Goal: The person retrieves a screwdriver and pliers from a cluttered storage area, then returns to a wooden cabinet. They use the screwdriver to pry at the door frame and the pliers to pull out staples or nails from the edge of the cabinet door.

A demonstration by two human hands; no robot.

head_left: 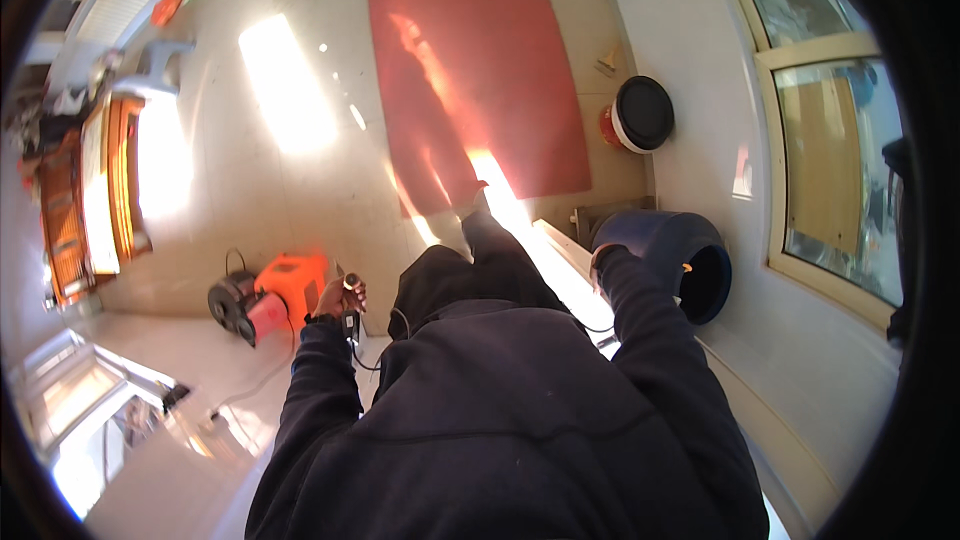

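Note:
My left hand (331, 299) is closed around a dark handheld tool (351, 324) with a round metallic end and a black cable hanging below it; its exact kind is too small to make out. Close by, to its left, are an orange case (293, 283) and a dark round machine (229, 302) with a wire handle. Only a sliver of my right hand (599, 259) shows past the dark sleeve, and its fingers are hidden. Near it lie a long white sunlit piece (566, 248) and a blue barrel (648, 233) on its side with a dark open mouth.
A red mat (480, 70) stretches across the tiled floor ahead. Along the right wall, under a framed window (820, 160), stands a bucket with a black lid (645, 113). Wooden furniture (125, 175) and a grey stool (160, 65) are at the left. A cord (255, 397) trails at lower left.

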